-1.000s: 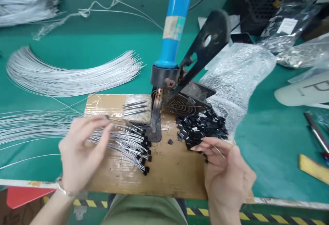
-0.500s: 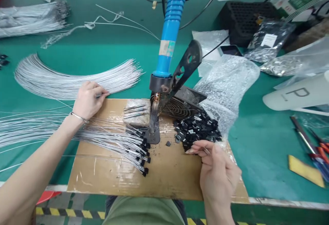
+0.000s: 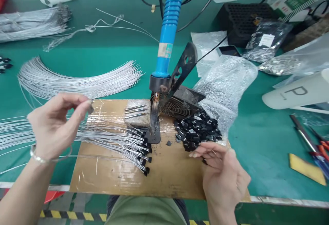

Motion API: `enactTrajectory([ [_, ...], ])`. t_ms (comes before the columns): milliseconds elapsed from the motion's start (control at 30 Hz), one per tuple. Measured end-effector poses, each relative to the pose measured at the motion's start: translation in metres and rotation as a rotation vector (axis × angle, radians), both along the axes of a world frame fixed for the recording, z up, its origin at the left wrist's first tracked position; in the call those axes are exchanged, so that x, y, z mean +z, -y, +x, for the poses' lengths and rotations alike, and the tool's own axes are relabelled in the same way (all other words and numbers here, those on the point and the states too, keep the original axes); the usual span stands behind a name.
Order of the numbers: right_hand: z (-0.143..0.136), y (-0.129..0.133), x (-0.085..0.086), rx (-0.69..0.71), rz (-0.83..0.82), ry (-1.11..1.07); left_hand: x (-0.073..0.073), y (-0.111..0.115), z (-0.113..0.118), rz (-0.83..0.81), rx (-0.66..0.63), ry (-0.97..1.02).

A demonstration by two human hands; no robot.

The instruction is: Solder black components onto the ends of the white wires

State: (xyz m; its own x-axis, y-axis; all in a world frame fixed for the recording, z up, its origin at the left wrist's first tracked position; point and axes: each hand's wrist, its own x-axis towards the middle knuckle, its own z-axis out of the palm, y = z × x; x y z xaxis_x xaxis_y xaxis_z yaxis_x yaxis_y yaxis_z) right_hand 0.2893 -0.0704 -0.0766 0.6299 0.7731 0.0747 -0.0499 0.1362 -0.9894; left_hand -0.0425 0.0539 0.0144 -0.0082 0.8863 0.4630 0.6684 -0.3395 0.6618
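Note:
My left hand (image 3: pixel 58 125) is raised over the left edge of the cardboard, thumb and forefinger pinched. A thin white wire seems to run to it from the fanned wire bundle (image 3: pixel 77 81), though the fingers hide most of it. Below that hand lies a second group of white wires (image 3: pixel 108 134) with black caps (image 3: pixel 145 149) on their right ends. My right hand (image 3: pixel 224 173) is at the near side of a pile of small black pieces (image 3: pixel 196 130). Its fingers are curled together, with a thin shiny thing among them that I cannot make out.
A blue-handled iron (image 3: pixel 166 46) stands centrally in a black bracket, beside a pad (image 3: pixel 138 117) with several thin metal rods. Bubble wrap (image 3: pixel 226 84), a white cup (image 3: pixel 293 93), a yellow sponge (image 3: pixel 307 168) and a black box (image 3: pixel 246 19) are to the right.
My left hand has moved left and toward me, away from the fanned bundle, and its wrist has turned. My right hand has shifted slightly right and down beside the black pieces.

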Motion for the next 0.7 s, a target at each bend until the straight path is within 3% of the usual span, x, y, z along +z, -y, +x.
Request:
enactTrajectory([
  [67, -0.002, 0.005, 0.006, 0.02, 0.016, 0.076, 0.011, 0.025, 0.005, -0.085, -0.082, -0.097],
  [133, -0.006, 0.012, 0.012, 0.054, 0.042, 0.198, 0.018, 0.046, 0.011, -0.181, -0.257, -0.243],
  [267, -0.021, 0.026, 0.02, 0.197, 0.185, 0.52, 0.017, 0.069, 0.025, -0.221, -0.48, -0.328],
  [467, -0.044, 0.031, 0.022, 0.409, 0.263, 0.754, 0.003, 0.079, 0.04, -0.166, -0.552, -0.393],
  [700, -0.053, 0.024, 0.028, 0.507, 0.319, 0.764, -0.001, 0.085, 0.053, -0.178, -0.556, -0.365],
])
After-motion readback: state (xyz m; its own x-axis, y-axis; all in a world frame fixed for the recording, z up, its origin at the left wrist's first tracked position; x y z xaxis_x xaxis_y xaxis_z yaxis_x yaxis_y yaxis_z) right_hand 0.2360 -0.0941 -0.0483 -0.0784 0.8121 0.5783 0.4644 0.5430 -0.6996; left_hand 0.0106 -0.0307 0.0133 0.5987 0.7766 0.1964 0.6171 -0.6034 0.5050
